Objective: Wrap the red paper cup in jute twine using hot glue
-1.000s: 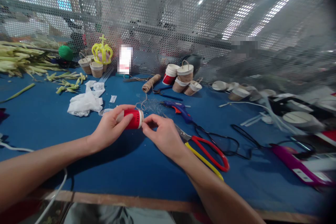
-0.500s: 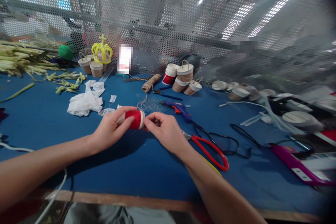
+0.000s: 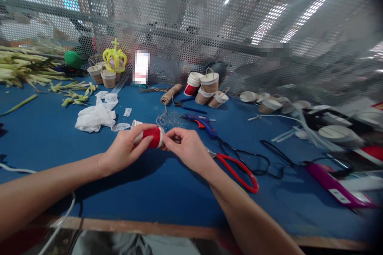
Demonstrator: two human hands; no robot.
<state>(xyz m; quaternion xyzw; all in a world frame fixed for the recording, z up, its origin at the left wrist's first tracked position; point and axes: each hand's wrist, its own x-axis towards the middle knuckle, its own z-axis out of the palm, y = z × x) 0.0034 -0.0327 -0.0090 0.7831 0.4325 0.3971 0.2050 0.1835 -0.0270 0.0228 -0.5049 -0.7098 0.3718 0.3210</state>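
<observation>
A small red and white paper cup [image 3: 155, 137] lies sideways above the blue table, its white end towards the right. My left hand [image 3: 125, 145] is wrapped round its body, thumb in front and fingers over the top. My right hand [image 3: 185, 147] is closed at the cup's right end, thumb and fingertips pinched against it. Twine [image 3: 161, 119] runs from a twine roll [image 3: 171, 94] down behind the cup; whether the right fingers hold it is hidden. Just beyond lies a blue glue gun [image 3: 200, 122].
Red-handled scissors [image 3: 239, 171] lie beside my right forearm. Several twine-wrapped cups [image 3: 209, 83] stand at the back, near pliers [image 3: 191, 107]. White crumpled plastic [image 3: 95, 117] lies left of the cup. A purple power strip [image 3: 332, 187] and cables are at the right; a perforated metal screen [image 3: 179, 28] rises behind.
The whole view has shifted slightly. My left hand's hold and the right hand's pinch at the cup's end look nearly the same, with the cup tilted a little.
</observation>
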